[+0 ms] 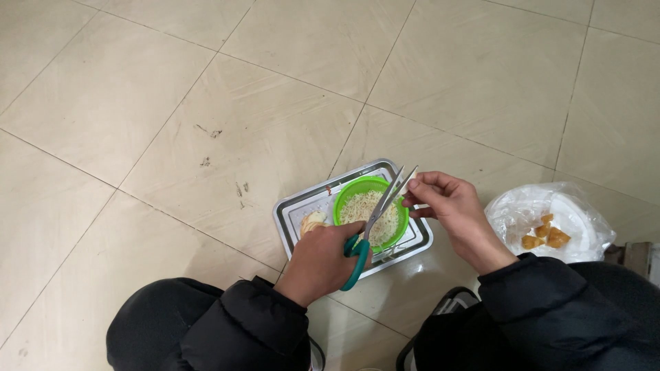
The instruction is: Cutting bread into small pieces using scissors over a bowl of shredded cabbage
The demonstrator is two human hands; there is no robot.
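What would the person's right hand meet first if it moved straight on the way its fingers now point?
The right hand points leftward; its fingertips sit right at the tips of the scissors held by the left hand. The blades come first, probably, with the green bowl below.

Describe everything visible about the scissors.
The scissors have teal plastic handle loops and long silvery metal blades, slightly parted at the tips. They slant up and to the right above the green bowl of pale shreds. The left hand grips the handles; the right hand pinches something small at the blade tips.
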